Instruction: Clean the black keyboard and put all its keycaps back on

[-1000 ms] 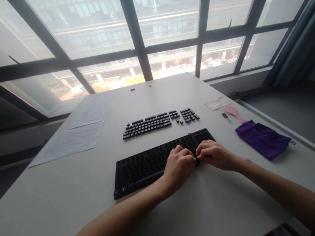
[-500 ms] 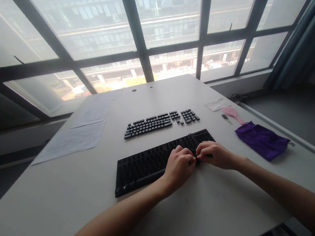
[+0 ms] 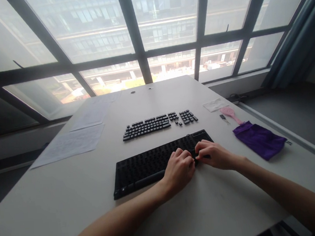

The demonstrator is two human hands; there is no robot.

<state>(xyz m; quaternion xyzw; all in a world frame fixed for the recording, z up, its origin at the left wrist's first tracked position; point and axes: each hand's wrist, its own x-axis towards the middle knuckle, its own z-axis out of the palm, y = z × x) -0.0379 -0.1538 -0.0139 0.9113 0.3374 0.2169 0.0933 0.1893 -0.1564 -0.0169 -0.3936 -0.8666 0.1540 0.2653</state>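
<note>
A black keyboard base, its keycaps off, lies slanted at the front of the table. My left hand rests over its front edge, right of the middle, with fingers curled and pressed together. Close beside it, my right hand covers the right end with thumb and fingers in a pinch. Whatever is between the fingertips is too small or hidden. Behind the base, loose black keycaps are laid out in keyboard order, with a number block at their right.
Printed paper sheets lie on the left of the white table. To the right are a purple cloth pouch, a pink brush-like handle piece, a small black tool with wire ends and a white wipe or packet.
The view has shifted slightly. Both hands stay at the keyboard base's right part, fingers still closed; the gap between them looks slightly changed.
</note>
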